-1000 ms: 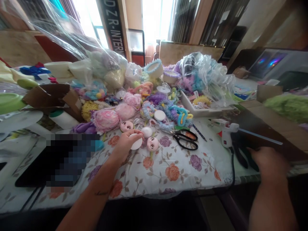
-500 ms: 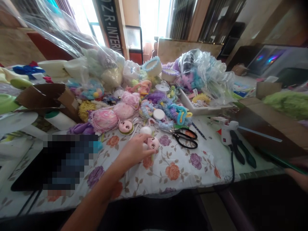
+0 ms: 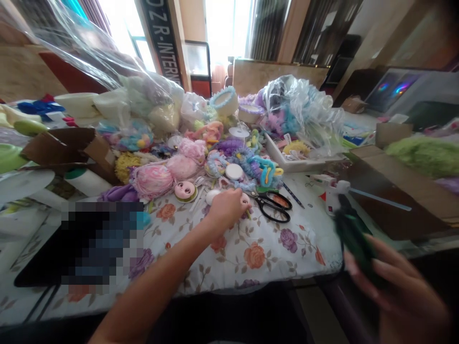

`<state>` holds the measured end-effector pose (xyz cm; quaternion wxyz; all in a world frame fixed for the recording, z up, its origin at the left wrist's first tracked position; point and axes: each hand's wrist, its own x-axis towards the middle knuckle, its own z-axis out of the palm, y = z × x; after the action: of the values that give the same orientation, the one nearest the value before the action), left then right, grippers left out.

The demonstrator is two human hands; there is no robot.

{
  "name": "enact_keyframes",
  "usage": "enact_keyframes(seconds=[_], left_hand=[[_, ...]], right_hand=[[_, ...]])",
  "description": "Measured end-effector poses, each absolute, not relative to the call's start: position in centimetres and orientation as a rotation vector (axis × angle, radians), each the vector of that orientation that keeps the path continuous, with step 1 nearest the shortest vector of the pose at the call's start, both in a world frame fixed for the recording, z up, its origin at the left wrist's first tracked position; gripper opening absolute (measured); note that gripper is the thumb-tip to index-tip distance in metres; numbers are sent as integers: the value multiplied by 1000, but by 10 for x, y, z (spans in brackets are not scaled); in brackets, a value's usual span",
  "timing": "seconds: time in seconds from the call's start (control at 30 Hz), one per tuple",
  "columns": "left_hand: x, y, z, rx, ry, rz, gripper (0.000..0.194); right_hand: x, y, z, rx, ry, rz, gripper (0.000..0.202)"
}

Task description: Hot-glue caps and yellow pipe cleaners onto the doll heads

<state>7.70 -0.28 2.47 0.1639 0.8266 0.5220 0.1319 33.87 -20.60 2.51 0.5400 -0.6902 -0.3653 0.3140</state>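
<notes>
My left hand (image 3: pixel 225 210) rests over the flowered tablecloth (image 3: pixel 229 258), its fingers closed on a small doll face (image 3: pixel 245 200) that shows partly past the fingertips. Beside that hand lies a white ball (image 3: pixel 213 197). Another doll face (image 3: pixel 185 190) with a green rim is further left. At the lower right, my right hand (image 3: pixel 383 272), blurred by motion, grips a dark green tool (image 3: pixel 358 239) just in front of the white glue gun (image 3: pixel 333 196). Black-handled scissors (image 3: pixel 274 206) lie between the two hands.
Pink yarn balls (image 3: pixel 154 178) and blue plush loops (image 3: pixel 267 169) crowd the middle. Behind the scissors is a white tray (image 3: pixel 304 165). A pixelated dark object (image 3: pixel 46 253) lies at left. Cardboard boxes (image 3: pixel 412 177) stand at right, with a glue stick (image 3: pixel 382 199) nearby.
My left hand has moved right with the doll face, now more covered by the fingers. My right hand has come in from the right edge with the green tool, in front of the glue gun.
</notes>
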Motion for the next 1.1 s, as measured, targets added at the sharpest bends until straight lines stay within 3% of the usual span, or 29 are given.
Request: enact_keyframes(seconds=[0.07, 0.13, 0.3, 0.4, 0.57, 0.63, 0.8, 0.93, 1.1], left_hand=[[66, 0, 21, 2178, 1403, 568, 32], [44, 0, 16, 1828, 1276, 770, 36], [-26, -7, 10, 1182, 1286, 1053, 34], [-45, -9, 17, 1444, 1545, 987, 25], [-16, -2, 24, 2128, 1763, 432, 43], [5, 3, 22, 2319, 1798, 257, 41], [38, 24, 13, 2499, 1791, 232, 40], [33, 38, 15, 2198, 1689, 620, 39], [7, 21, 19, 922, 1290, 1055, 29]], right_hand=[[309, -181, 14, -1394, -745, 1271, 38], [280, -160, 5, -1159, -719, 1587, 37], [235, -128, -3, -905, -652, 1851, 27], [224, -114, -3, -834, -659, 1868, 32], [218, -98, -12, -840, -643, 1800, 32], [218, -96, -16, -839, -612, 1784, 27], [221, -95, -20, -816, -571, 1824, 28], [224, -94, -21, -893, -565, 1777, 43], [227, -93, -20, -933, -444, 1765, 42]])
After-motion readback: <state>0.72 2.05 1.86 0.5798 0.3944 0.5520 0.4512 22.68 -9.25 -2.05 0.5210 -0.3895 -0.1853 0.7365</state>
